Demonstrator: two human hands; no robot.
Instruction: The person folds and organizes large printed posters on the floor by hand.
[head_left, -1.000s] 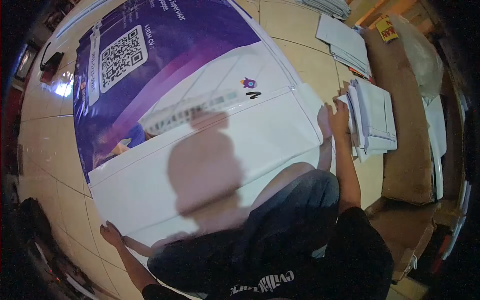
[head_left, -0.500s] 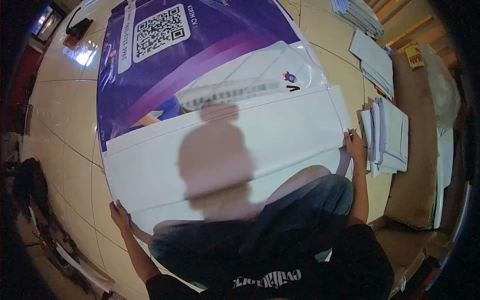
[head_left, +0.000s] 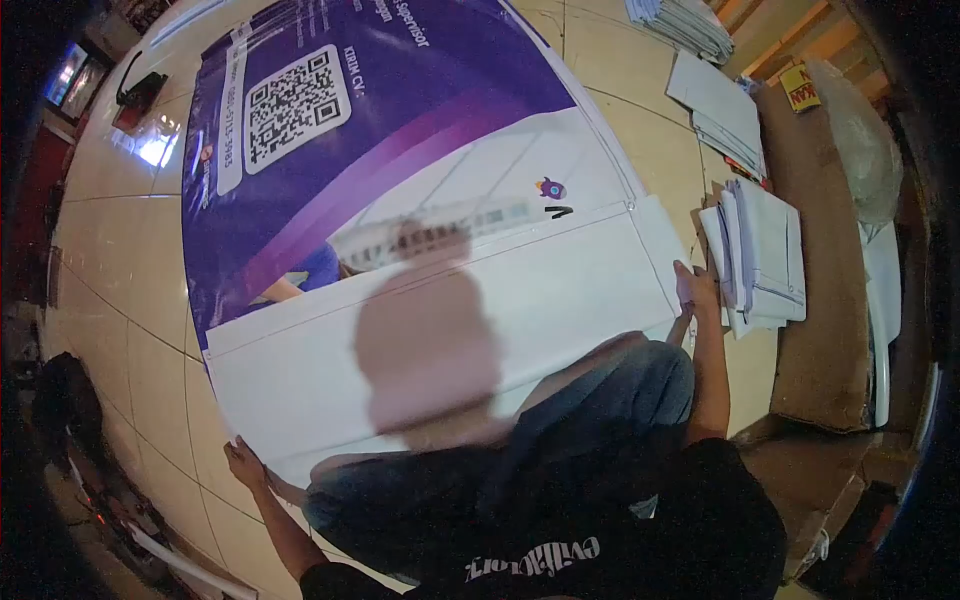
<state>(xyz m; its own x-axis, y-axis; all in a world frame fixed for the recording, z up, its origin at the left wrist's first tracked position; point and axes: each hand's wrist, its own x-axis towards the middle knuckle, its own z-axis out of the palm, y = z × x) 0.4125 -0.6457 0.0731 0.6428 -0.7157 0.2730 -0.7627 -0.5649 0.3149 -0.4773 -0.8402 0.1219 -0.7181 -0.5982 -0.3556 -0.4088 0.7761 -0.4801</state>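
Observation:
A large printed vinyl banner (head_left: 400,75), purple with a QR code, lies on the floor in front of my crossed legs. Its near end is folded over, showing a white back panel (head_left: 560,270) with a stitched line along its edge. My left hand (head_left: 245,465) is closed on the panel's near left corner. At the right side, my right hand (head_left: 697,290) grips the banner's edge, fingers partly hidden. A head-shaped shadow falls across the white panel, and part of the banner rests by my knees.
Folded white banners (head_left: 765,255) are stacked to the right, with more white sheets (head_left: 715,110) beyond. A long cardboard box (head_left: 815,270) stands along the right side, a plastic bag (head_left: 868,165) on it. A dark object (head_left: 65,405) is at the left.
The view has turned slightly. The banner sits nearer my lap, more of its printed text shows at the top, and both hands keep hold of the near edge.

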